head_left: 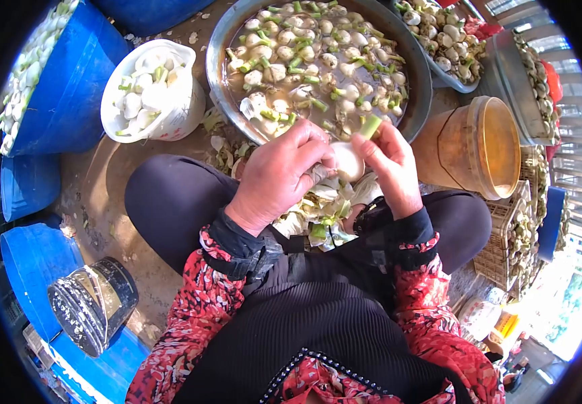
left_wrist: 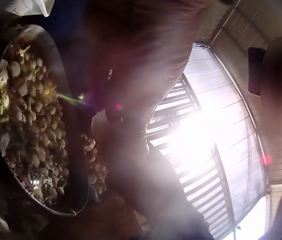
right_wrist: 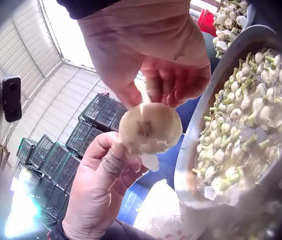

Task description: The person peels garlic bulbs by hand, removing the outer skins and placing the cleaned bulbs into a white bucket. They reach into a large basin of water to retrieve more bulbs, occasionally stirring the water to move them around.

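A pale garlic bulb (head_left: 349, 162) with a short green stalk (head_left: 369, 126) is between my hands, above my lap. My right hand (head_left: 393, 165) grips it by the stalk. From the left, my left hand (head_left: 284, 168), a grey wrap round its thumb, pinches at the bulb's side. The right wrist view shows the bulb (right_wrist: 151, 131) root end toward the camera, with a pale flap of skin (right_wrist: 150, 162) hanging beneath it. In the left wrist view, glare and shadow hide the fingers. Peeled skins and leaves (head_left: 321, 212) lie in a heap below the hands.
A large metal basin (head_left: 218, 67) of garlic bulbs in murky water stands ahead. To its left is a white bucket (head_left: 186, 101) of cleaned bulbs; an orange-brown bucket (head_left: 459, 148) stands at right. Blue tubs (head_left: 85, 60), a dark pail (head_left: 95, 306) and a wicker basket (head_left: 496, 249) surround me.
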Tool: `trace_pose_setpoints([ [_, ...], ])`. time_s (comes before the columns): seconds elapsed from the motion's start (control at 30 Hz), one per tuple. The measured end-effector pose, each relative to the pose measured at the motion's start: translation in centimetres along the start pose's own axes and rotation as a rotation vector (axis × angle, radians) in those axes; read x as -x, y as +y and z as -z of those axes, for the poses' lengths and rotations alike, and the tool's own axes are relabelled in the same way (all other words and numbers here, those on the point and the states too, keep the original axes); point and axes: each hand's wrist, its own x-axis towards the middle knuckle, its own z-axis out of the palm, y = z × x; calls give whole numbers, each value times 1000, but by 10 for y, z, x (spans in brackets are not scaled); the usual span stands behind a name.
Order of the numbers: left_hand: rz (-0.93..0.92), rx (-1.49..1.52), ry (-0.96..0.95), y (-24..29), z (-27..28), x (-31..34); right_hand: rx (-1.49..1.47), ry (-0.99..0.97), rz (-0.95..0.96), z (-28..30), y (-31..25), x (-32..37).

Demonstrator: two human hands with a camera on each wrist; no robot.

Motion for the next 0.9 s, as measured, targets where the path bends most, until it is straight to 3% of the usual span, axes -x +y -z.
trace_pose_setpoints([
  [0.1,-30,-18,87,3,-3,-3,-224,184,-35,7,11,-6],
  [0.2,-58,198,67,-2,-1,0,-366,265,-48,14,22,-5],
  [0.27,91,740,25,0,-2,6,-484,311,-55,20,25,-8],
  [0.33,202,969,247,8,1,5,-917,279,-198,34,33,-9],
  [0.4,254,749,157,-5,1,6,-974,312,-216,50,35,-9],
  [0.47,365,419,-124,-3,-2,10,-960,191,-73,75,33,-17],
  [0.53,135,102,-321,-11,-7,17,-1239,222,195,106,13,-17],
  [0.6,174,125,-340,-13,-11,24,-1174,470,420,122,-6,-13],
  [0.63,199,8,-332,-13,-12,23,-1169,468,414,110,-17,-16],
  [0.7,315,-140,-375,-12,-13,18,-852,340,245,73,-24,-29],
  [0.77,313,-115,-341,-11,-16,16,-245,241,62,43,5,-57],
  [0.87,297,-96,-274,-16,-13,15,737,-124,-38,28,71,-98],
  [0.9,290,-142,-233,-18,-13,17,903,-146,84,23,95,-109],
])
